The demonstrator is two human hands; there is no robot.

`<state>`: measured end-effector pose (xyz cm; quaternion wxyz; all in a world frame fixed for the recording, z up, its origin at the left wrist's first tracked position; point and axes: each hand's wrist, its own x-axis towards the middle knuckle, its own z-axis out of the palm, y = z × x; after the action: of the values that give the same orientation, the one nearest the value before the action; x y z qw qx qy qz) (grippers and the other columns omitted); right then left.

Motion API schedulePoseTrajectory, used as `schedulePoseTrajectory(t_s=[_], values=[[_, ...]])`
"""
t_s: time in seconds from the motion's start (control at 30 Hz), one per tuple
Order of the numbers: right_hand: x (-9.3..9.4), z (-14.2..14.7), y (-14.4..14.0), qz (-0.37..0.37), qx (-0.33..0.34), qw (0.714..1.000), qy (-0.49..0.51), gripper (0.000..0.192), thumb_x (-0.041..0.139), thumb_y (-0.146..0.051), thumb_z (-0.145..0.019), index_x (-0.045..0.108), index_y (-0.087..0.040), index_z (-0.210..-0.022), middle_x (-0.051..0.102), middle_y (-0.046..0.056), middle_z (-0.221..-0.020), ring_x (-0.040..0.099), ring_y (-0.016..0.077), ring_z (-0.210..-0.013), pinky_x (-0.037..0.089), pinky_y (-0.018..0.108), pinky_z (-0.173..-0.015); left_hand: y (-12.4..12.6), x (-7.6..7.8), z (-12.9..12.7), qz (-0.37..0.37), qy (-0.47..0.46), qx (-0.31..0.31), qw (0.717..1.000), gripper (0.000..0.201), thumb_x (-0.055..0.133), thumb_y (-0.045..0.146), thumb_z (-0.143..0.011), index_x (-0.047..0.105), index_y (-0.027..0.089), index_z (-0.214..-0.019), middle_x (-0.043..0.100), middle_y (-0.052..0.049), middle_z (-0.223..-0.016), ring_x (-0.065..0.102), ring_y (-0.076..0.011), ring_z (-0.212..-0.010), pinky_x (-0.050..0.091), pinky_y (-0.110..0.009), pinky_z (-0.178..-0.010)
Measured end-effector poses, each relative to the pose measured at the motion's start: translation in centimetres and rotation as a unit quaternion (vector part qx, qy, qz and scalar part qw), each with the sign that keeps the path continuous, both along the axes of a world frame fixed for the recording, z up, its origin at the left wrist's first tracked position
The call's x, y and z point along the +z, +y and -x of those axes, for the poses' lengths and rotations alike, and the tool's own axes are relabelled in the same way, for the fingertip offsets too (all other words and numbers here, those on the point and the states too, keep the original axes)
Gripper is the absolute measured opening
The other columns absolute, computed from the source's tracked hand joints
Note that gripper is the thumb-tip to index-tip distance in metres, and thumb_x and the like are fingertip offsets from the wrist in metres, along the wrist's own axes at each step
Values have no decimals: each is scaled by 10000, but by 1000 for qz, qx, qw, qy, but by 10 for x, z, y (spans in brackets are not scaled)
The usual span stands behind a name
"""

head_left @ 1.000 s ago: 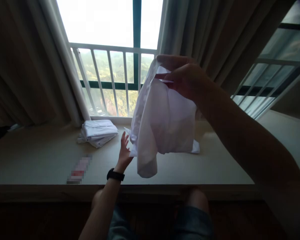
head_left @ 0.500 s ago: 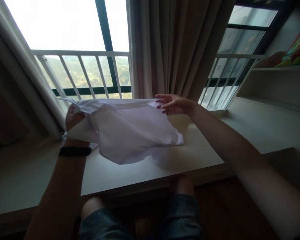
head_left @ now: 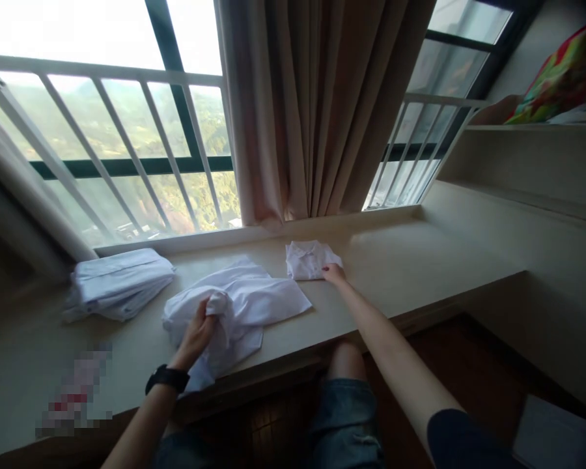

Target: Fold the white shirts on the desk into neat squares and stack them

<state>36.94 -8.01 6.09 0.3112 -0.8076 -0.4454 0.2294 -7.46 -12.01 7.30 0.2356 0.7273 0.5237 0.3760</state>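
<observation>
A loose white shirt [head_left: 268, 296] lies crumpled on the pale ledge [head_left: 371, 286], part of it hanging at the front edge. My left hand [head_left: 202, 326], with a black band on its wrist, is closed round a bunched part of this shirt. Farther right, my right hand [head_left: 333, 272] touches the near right corner of a small folded white shirt [head_left: 305, 259], whose collar shows on top. The fingers there look pinched on its edge, partly hidden by the hand. A stack of folded white garments [head_left: 124, 277] sits at the left, beyond my left hand.
A blurred-out item [head_left: 78, 391] lies at the ledge's front left. White railings [head_left: 122, 143] and a brown curtain [head_left: 297, 111] stand behind the ledge. At the right, a shelf [head_left: 532, 127] holds a colourful bag [head_left: 561, 78]. My knees are just below the front edge.
The white shirt, earlier held spread in the air, is now down on the ledge and bunched in my left hand. My right hand has moved to the folded shirt. The view has tilted down.
</observation>
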Motion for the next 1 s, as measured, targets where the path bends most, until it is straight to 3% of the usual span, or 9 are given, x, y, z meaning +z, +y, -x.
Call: schedulePoseTrajectory(t_s=[0.13, 0.2, 0.3, 0.37, 0.5, 0.6, 0.73, 0.87, 1.0], values=[[-34, -39, 4, 7, -108, 994, -23, 368, 630, -191, -804, 676, -174, -1168, 662, 160, -1246, 587, 305, -1233, 441, 383, -1051, 0, -65, -27, 37, 107, -95, 989, 483, 369, 389, -967, 539, 181, -1368, 609, -106, -1381, 571, -257, -1275, 442, -404, -1081], [-45, -56, 18, 3, -132, 991, -24, 445, 642, -251, -820, 617, -188, -1260, 637, 152, -1291, 578, 290, -1247, 441, 368, -1054, 0, -85, -40, 43, 186, -97, 977, 484, 341, 338, -979, 533, 215, -1405, 599, -90, -1402, 583, -261, -1264, 459, -398, -1056], [-60, -74, 45, 6, -143, 990, -14, 565, 703, -328, -793, 558, -178, -1318, 630, 158, -1292, 596, 277, -1216, 466, 339, -1016, -3, -100, -53, 51, 300, -65, 950, 500, 336, 271, -981, 516, 266, -1447, 610, -82, -1395, 638, -282, -1175, 481, -415, -990], [-71, -83, 61, 8, -141, 990, -5, 576, 732, -332, -763, 572, -168, -1291, 644, 159, -1263, 608, 275, -1190, 476, 328, -986, -5, -103, -58, 47, 341, -45, 938, 499, 347, 267, -982, 518, 285, -1450, 608, -83, -1398, 650, -290, -1143, 476, -423, -972], [-91, -94, 70, -11, -112, 993, 21, 387, 712, -274, -757, 665, -158, -1124, 688, 138, -1184, 630, 261, -1130, 473, 307, -948, -6, -103, -61, 46, 352, -33, 934, 491, 312, 320, -1003, 530, 285, -1441, 603, -67, -1406, 644, -283, -1134, 461, -410, -966], [-100, -107, 55, -40, -67, 995, 58, 354, 702, -252, -759, 688, -149, -1097, 716, 104, -1142, 656, 224, -1047, 494, 275, -891, -5, -102, -61, 47, 357, -27, 932, 491, 305, 335, -1007, 526, 284, -1443, 605, -54, -1405, 639, -283, -1140, 457, -402, -957], [-104, -142, 14, -55, -33, 993, 99, 339, 746, -263, -719, 723, -141, -1034, 751, 79, -1041, 683, 212, -941, 523, 257, -803, -5, -103, -62, 37, 367, -24, 929, 488, 297, 345, -1012, 522, 297, -1442, 614, -41, -1395, 645, -281, -1133, 453, -398, -958], [-106, -178, -20, -60, -123, 988, 66, 387, 712, -271, -755, 696, -97, -1101, 735, 149, -1085, 690, 225, -936, 519, 256, -769, -6, -103, -63, 27, 368, -22, 929, 486, 314, 333, -1001, 529, 288, -1434, 626, -33, -1381, 636, -275, -1141, 446, -384, -973], [-109, -194, -23, -45, -206, 978, 9, 433, 707, -396, -783, 701, -87, -1086, 729, 186, -1067, 691, 256, -925, 512, 281, -759, -7, -101, -64, 31, 356, -18, 934, 485, 327, 325, -992, 549, 272, -1420, 633, -43, -1370, 639, -274, -1111, 454, -388, -962]])
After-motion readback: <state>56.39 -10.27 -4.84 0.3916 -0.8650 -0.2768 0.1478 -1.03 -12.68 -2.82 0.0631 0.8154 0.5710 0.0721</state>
